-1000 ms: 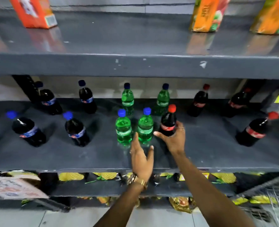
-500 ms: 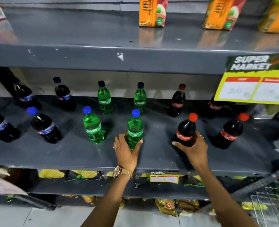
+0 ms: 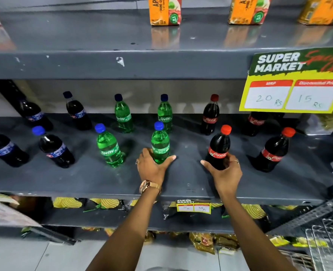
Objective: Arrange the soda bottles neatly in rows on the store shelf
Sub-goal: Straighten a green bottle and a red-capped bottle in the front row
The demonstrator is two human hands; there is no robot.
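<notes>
Your left hand (image 3: 152, 169), fingers curled around its base, grips a green plastic Sprite bottle with blue cap (image 3: 160, 143) standing upright at 12 o'clock on the grey metal shelf (image 3: 83, 180). Your right hand (image 3: 225, 172), fingers wrapped, holds a dark plastic Coca-Cola bottle with red cap (image 3: 219, 148) at 1 o'clock. A second front-row Sprite bottle (image 3: 108, 147) stands apart at 10 o'clock; another red-capped cola bottle (image 3: 275, 150) at 2 o'clock.

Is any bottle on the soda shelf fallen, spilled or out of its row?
Nothing stands out. All bottles stand upright in two rows. The left hand holds a Sprite bottle; the right hand holds a Coca-Cola bottle.
</notes>
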